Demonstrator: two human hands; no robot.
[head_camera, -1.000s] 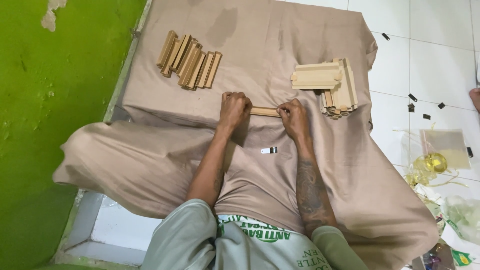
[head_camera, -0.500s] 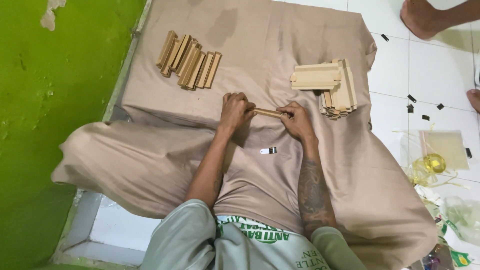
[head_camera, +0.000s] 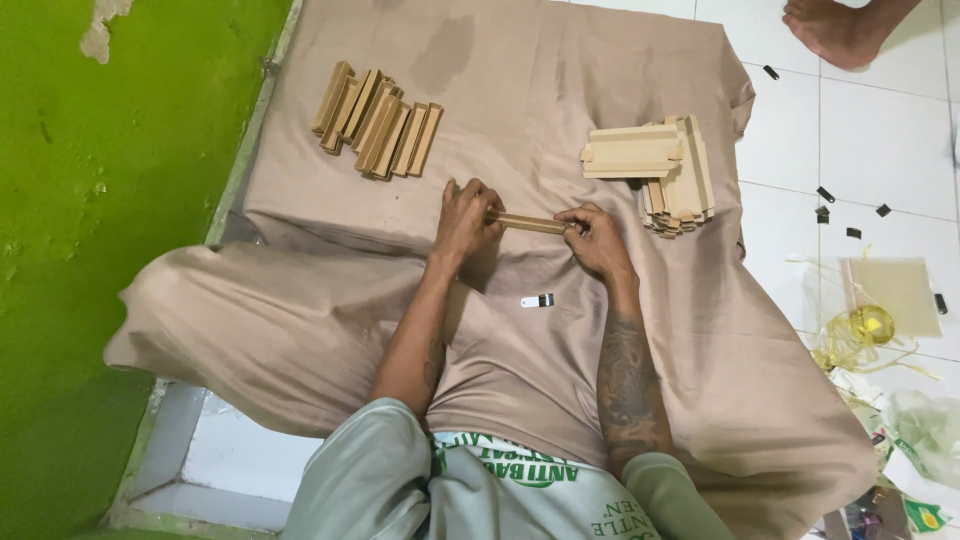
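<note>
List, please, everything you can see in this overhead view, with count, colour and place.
Wooden strip: one, tan, held between both hands.
Row of strips: several, tan, upper left of cloth.
Stack of strips: one pile, pale tan, upper right of cloth.
Cloth: one, beige, spread over floor.
Small blade: one, silver and black, on cloth near forearms.
Wall: green, left.
Another person's foot: one, top right.
Left hand: grips strip's left end.
Right hand: grips its right end.

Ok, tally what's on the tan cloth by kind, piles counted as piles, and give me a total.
Wooden strip held between left hand and right hand: 1
Piles of wooden strips: 2, one upper left, one stacked at right
Small white and black tool: 1
Total: 4
</note>
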